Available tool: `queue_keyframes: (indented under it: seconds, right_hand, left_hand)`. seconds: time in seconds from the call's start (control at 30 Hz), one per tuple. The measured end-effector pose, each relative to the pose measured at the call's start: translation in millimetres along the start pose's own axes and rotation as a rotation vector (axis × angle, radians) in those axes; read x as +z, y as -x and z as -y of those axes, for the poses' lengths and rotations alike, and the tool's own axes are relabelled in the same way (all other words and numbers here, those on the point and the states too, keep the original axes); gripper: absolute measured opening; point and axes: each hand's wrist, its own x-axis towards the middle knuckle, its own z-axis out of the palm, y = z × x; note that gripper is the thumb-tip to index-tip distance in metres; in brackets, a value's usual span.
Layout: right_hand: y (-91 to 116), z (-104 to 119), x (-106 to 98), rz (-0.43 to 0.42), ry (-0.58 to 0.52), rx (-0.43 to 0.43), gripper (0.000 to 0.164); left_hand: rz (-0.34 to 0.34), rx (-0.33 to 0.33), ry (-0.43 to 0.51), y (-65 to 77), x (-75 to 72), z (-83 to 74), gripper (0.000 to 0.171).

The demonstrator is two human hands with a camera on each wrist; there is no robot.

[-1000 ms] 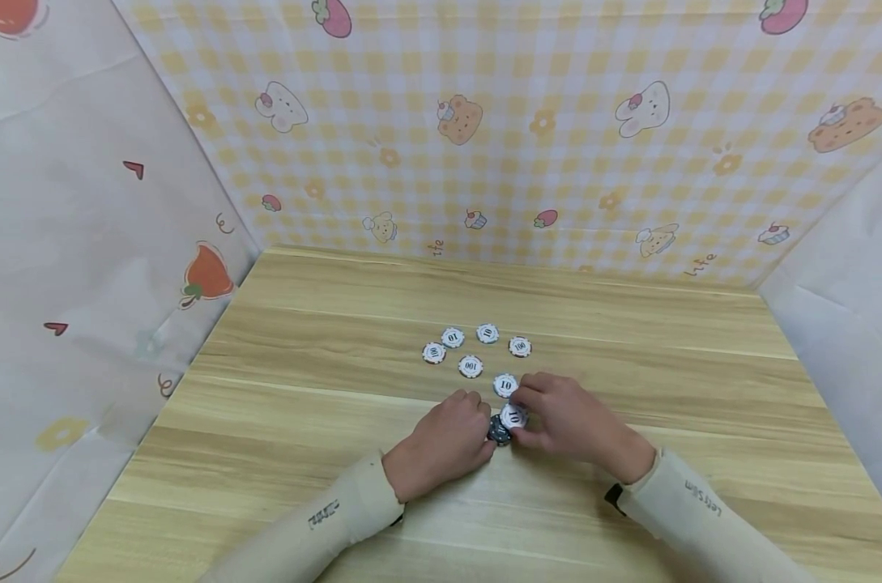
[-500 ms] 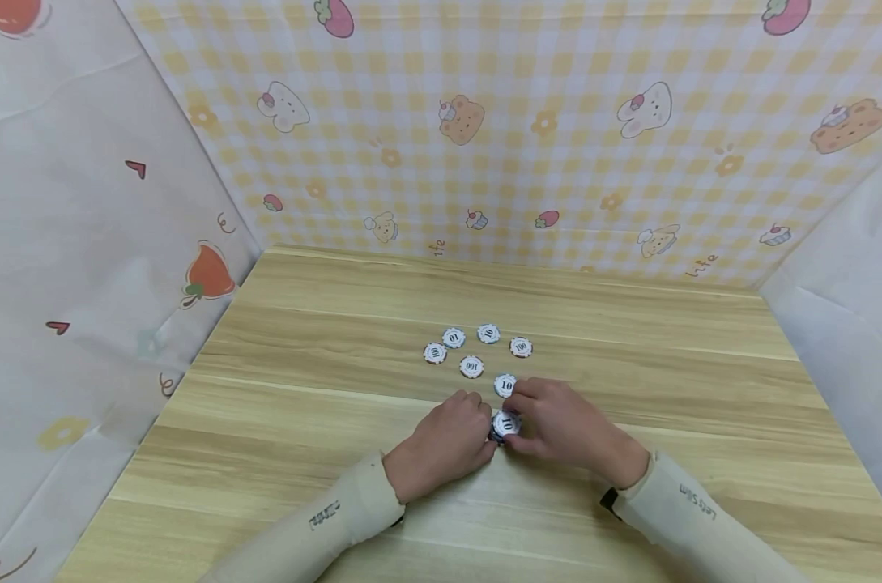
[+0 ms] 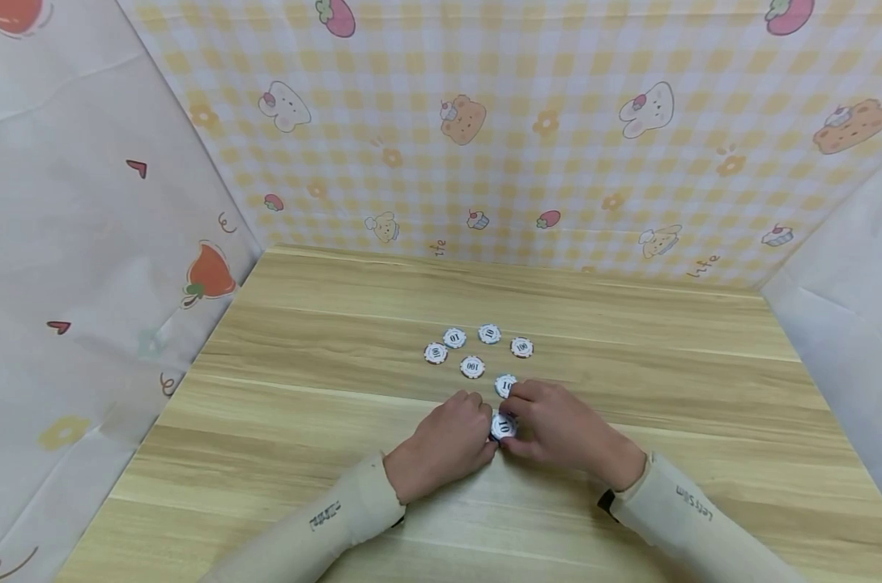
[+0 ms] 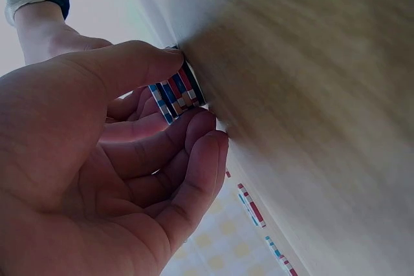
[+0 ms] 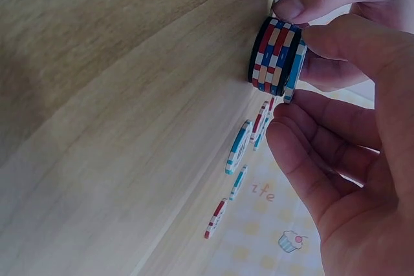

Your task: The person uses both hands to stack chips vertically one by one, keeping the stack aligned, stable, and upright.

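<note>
A short stack of poker chips (image 5: 270, 56), with black, red and blue edges, stands on the wooden table. My left hand (image 3: 444, 441) grips this stack from the left between thumb and curled fingers. On top lies a white poker chip (image 3: 503, 426) marked 10, its edge light blue. My right hand (image 3: 564, 425) pinches that chip between thumb and fingers from the right. In the right wrist view the chip looks level with the stack and against its top. Just beyond my right fingers another 10 chip (image 3: 504, 386) is partly covered.
Farther back, several loose chips lie flat, among them a 100 chip (image 3: 473, 367), a 10 chip (image 3: 489, 334) and another 100 chip (image 3: 522, 347). The table (image 3: 324, 324) meets a checked cloth wall (image 3: 513, 178) at its far edge.
My right hand has moved slightly left with the 10 chip, from an offset position to over the dark stack. The left hand stays at the stack.
</note>
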Motion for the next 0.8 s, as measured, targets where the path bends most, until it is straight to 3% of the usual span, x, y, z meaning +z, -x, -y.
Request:
queue_keyframes:
  seconds: [0.6, 0.8]
  right_hand:
    - [1.2, 2.0, 0.3, 0.006, -0.015, 0.019, 0.032]
    - [-0.5, 1.5, -4.6, -0.007, -0.036, 0.035, 0.023]
  left_hand:
    - [0.0, -0.005, -0.003, 0.3, 0.3, -0.8, 0.028]
    - [0.008, -0.007, 0.009, -1.3, -0.4, 0.3, 0.027]
